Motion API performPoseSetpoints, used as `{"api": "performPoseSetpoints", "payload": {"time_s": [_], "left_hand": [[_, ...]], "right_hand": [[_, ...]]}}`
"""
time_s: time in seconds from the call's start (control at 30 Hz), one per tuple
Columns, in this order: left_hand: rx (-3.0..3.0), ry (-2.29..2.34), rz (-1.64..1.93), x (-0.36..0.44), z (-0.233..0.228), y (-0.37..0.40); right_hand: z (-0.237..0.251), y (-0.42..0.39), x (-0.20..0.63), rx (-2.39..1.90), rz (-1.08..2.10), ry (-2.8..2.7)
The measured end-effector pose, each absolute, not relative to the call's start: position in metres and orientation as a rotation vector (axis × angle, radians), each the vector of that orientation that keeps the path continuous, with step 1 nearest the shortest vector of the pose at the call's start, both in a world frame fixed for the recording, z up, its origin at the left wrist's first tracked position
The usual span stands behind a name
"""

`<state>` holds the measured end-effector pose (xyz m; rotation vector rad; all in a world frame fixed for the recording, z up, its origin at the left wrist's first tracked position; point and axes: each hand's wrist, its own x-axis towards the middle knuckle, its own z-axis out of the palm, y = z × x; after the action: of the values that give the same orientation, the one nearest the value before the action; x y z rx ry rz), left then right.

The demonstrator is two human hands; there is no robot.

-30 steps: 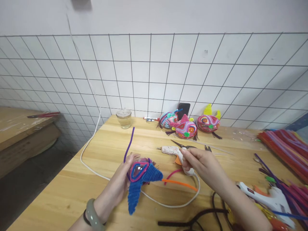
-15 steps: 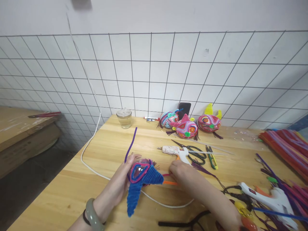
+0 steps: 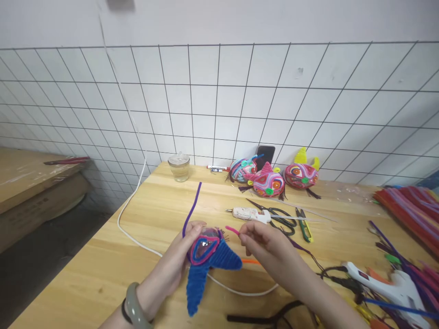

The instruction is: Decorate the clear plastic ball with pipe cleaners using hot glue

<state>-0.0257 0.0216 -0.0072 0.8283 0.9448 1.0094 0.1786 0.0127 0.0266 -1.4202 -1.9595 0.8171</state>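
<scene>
**Pink stem pinched at the pipe-cleaner fish**

My left hand point(image 3: 178, 260) cups the round pipe-cleaner fish figure with the blue fuzzy fins point(image 3: 206, 256) just above the light wooden table point(image 3: 103, 269), fingers curled round its back and thumb pressed on top. A long purple pipe cleaner point(image 3: 192, 209) rises from between thumb and figure, slanting up toward the wall. My right hand point(image 3: 264, 242) pinches the short pink pipe cleaner point(image 3: 232, 230) between thumb and forefinger — its free tip sits just beside the figure's upper right edge; I can't tell if it touches.

Under my right hand lies an orange pipe cleaner point(image 3: 250, 261), and a white cable point(image 3: 137, 237) loops across the table below the figure. Behind my hands: a small white glue gun point(image 3: 248, 213) lying flat, black-handled scissors point(image 3: 279, 218), green snips point(image 3: 305, 226). A second white glue gun with an orange trigger point(image 3: 384, 283) lies at right, near a pile of mixed pipe cleaners point(image 3: 408, 208).

By the tiled wall — three finished colourful pipe-cleaner fish point(image 3: 269, 180), a dark phone point(image 3: 265, 155) leaning upright, a clear glass jar with lid point(image 3: 179, 167). Markings on the glue guns too small to read; no legible writing anywhere.
</scene>
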Motion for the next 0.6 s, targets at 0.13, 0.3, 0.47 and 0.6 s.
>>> {"api": "performPoseSetpoints", "payload": {"time_s": [0.13,0.3,0.47,0.6], "left_hand": [[0.879,0.928,0.988,-0.023,-0.005,0.019],[0.880,0.909,0.985,-0.023,-0.005,0.017],[0.850,0.906,0.990,-0.022,-0.002,0.018],[0.826,0.911,0.987,-0.021,-0.001,0.017]], "right_hand": [[0.029,0.002,0.170,-1.353,0.811,-2.015],[0.027,-0.004,0.164,-1.374,0.734,-2.114],[0.027,-0.003,0.163,-1.418,0.724,-2.139],[0.026,-0.002,0.163,-1.419,0.696,-2.146]]}}
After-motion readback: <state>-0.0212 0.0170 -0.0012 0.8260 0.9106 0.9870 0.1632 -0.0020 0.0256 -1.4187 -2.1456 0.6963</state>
